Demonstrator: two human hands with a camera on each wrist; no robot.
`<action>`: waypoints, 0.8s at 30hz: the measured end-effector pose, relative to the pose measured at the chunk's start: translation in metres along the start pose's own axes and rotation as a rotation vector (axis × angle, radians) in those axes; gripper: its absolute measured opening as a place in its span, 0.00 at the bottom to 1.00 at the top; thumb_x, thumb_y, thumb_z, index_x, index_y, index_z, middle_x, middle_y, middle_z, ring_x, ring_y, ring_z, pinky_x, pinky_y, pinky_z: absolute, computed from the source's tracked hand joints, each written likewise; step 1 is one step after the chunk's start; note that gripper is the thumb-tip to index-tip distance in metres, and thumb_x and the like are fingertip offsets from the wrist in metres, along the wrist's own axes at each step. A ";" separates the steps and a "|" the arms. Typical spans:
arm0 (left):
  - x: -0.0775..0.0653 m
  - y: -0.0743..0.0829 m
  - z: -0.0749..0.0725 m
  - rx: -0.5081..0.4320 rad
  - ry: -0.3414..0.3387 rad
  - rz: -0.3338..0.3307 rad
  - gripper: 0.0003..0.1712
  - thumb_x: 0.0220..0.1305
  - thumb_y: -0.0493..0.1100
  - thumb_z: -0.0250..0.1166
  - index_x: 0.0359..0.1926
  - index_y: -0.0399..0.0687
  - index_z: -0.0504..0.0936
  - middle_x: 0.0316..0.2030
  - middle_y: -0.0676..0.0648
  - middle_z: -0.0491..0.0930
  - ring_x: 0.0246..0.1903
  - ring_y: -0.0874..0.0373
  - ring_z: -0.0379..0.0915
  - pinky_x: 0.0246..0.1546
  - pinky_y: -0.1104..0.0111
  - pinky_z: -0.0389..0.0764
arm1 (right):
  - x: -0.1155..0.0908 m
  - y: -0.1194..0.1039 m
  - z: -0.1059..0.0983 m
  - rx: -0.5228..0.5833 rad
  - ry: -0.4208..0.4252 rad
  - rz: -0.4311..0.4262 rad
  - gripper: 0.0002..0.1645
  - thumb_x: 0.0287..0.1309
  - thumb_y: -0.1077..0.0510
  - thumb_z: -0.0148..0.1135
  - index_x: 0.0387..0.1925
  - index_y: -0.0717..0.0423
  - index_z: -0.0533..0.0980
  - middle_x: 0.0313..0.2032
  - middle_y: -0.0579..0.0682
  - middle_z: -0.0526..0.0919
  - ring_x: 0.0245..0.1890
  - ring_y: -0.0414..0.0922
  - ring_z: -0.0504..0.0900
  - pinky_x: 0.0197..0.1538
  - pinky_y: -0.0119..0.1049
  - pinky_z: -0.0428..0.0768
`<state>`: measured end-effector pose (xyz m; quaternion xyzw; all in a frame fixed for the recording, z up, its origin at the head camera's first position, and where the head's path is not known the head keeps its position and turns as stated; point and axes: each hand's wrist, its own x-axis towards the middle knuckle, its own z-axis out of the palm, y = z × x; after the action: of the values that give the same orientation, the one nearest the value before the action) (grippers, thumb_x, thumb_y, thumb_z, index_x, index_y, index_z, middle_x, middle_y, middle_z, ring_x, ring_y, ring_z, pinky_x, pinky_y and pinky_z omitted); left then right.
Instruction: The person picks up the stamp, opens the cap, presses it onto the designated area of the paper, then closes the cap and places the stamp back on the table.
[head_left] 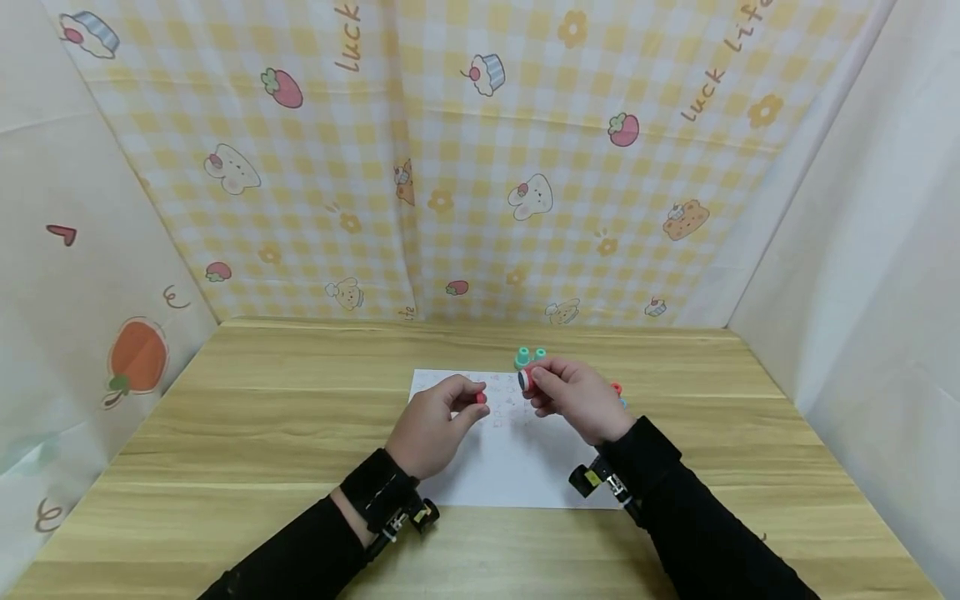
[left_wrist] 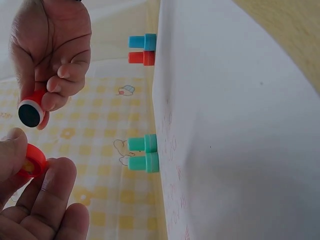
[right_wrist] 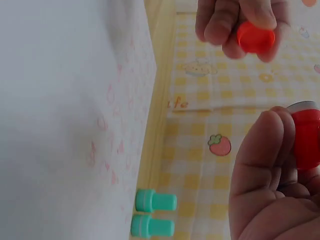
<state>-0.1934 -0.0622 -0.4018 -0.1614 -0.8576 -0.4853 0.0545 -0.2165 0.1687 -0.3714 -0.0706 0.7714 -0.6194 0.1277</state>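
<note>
My left hand pinches a small red cap between thumb and fingers, its hollow side showing in both wrist views. Across from it, my right hand grips a red stamp by its body, the dark round face uncovered and turned toward the left hand. A narrow gap separates cap and stamp. Both hands are over a white sheet of paper, which carries rows of small reddish prints on its far part.
Two green stamps stand upright by the paper's far edge. A blue stamp and another red stamp stand farther right, partly behind the right hand in the head view. A yellow checked cloth hangs behind the wooden table.
</note>
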 end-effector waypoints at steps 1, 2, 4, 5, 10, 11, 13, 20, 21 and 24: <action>0.000 0.000 0.000 0.002 0.001 -0.001 0.11 0.69 0.40 0.72 0.51 0.50 0.87 0.38 0.58 0.87 0.41 0.65 0.85 0.46 0.67 0.85 | 0.001 0.000 -0.002 -0.017 0.006 0.003 0.15 0.81 0.61 0.51 0.50 0.71 0.77 0.36 0.49 0.80 0.36 0.42 0.79 0.42 0.32 0.83; 0.000 0.000 0.000 0.003 0.003 -0.002 0.11 0.69 0.40 0.72 0.51 0.49 0.87 0.38 0.58 0.87 0.41 0.65 0.85 0.46 0.67 0.85 | 0.002 -0.001 -0.004 -0.032 0.012 0.008 0.15 0.81 0.61 0.51 0.49 0.71 0.78 0.36 0.49 0.80 0.36 0.43 0.79 0.42 0.32 0.83; 0.000 0.000 -0.001 0.006 0.005 -0.004 0.12 0.69 0.41 0.72 0.51 0.49 0.87 0.38 0.59 0.87 0.40 0.65 0.85 0.46 0.67 0.84 | 0.004 -0.002 -0.008 -0.055 0.021 0.024 0.14 0.81 0.60 0.52 0.47 0.70 0.78 0.36 0.50 0.79 0.37 0.44 0.78 0.43 0.33 0.82; 0.000 0.000 -0.001 0.009 0.005 -0.005 0.11 0.69 0.41 0.72 0.51 0.49 0.87 0.38 0.59 0.87 0.40 0.65 0.84 0.46 0.67 0.84 | 0.005 -0.002 -0.010 -0.059 0.025 0.033 0.14 0.81 0.60 0.52 0.47 0.69 0.78 0.36 0.50 0.79 0.37 0.44 0.78 0.43 0.33 0.82; 0.000 -0.001 -0.001 0.011 0.003 -0.003 0.12 0.69 0.41 0.72 0.51 0.49 0.87 0.38 0.59 0.86 0.40 0.66 0.84 0.45 0.68 0.83 | 0.009 -0.001 -0.019 -0.038 0.029 0.059 0.15 0.81 0.61 0.52 0.50 0.72 0.77 0.36 0.49 0.80 0.37 0.44 0.78 0.43 0.32 0.84; 0.000 -0.001 -0.001 0.010 0.003 -0.002 0.12 0.69 0.41 0.73 0.51 0.49 0.87 0.38 0.59 0.86 0.40 0.66 0.84 0.45 0.68 0.84 | 0.010 -0.001 -0.021 -0.033 0.028 0.060 0.15 0.80 0.62 0.52 0.51 0.73 0.76 0.36 0.49 0.80 0.36 0.43 0.78 0.43 0.32 0.84; 0.000 -0.002 -0.001 0.009 0.001 -0.004 0.12 0.69 0.41 0.72 0.52 0.49 0.87 0.38 0.59 0.86 0.40 0.66 0.84 0.46 0.68 0.84 | 0.010 -0.002 -0.023 -0.031 0.022 0.059 0.16 0.80 0.63 0.51 0.54 0.75 0.75 0.37 0.49 0.81 0.36 0.43 0.78 0.43 0.31 0.84; -0.001 -0.003 -0.001 0.008 -0.006 -0.006 0.12 0.69 0.40 0.72 0.52 0.49 0.87 0.38 0.60 0.86 0.39 0.66 0.83 0.44 0.70 0.83 | 0.010 -0.009 -0.027 -0.047 0.019 0.058 0.15 0.80 0.64 0.50 0.56 0.74 0.72 0.38 0.50 0.82 0.33 0.40 0.78 0.40 0.30 0.83; -0.001 -0.003 -0.001 0.007 -0.005 -0.005 0.12 0.69 0.40 0.72 0.52 0.49 0.87 0.38 0.59 0.86 0.39 0.66 0.83 0.44 0.70 0.83 | 0.010 -0.010 -0.027 -0.051 0.020 0.060 0.15 0.80 0.63 0.51 0.55 0.74 0.73 0.38 0.50 0.82 0.33 0.40 0.78 0.39 0.31 0.83; -0.001 -0.004 -0.001 0.004 -0.003 -0.002 0.12 0.69 0.40 0.72 0.52 0.49 0.87 0.38 0.59 0.86 0.39 0.66 0.83 0.43 0.70 0.83 | 0.010 -0.012 -0.028 -0.064 0.028 0.071 0.14 0.80 0.62 0.51 0.53 0.72 0.73 0.37 0.49 0.81 0.32 0.39 0.78 0.38 0.31 0.83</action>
<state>-0.1940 -0.0653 -0.4043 -0.1611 -0.8587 -0.4835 0.0532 -0.2340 0.1895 -0.3557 -0.0385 0.7946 -0.5904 0.1366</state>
